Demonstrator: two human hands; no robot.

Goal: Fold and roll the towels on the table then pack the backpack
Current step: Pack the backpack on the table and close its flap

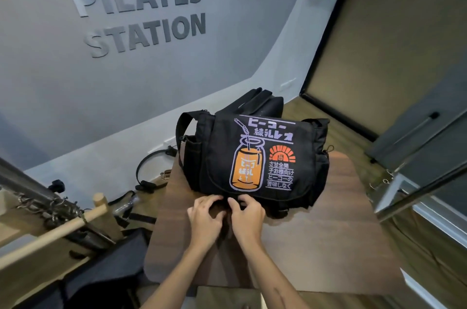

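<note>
A black backpack [255,157] with an orange jar print and pale lettering on its flap lies on the dark wooden table [328,245]. Its flap is down. My left hand [206,217] and my right hand [246,216] meet at the flap's near edge, fingers curled and pinching the black fastening there. What sits between the fingers is hidden. No towel shows on the table. A second black bag [257,102] stands behind the backpack.
Wooden poles [58,230] and metal exercise gear fill the left. Black straps and a ring [149,169] lie on the floor beyond the table's left edge. A dark cloth [106,273] sits at the lower left. A grey wall with lettering rises behind.
</note>
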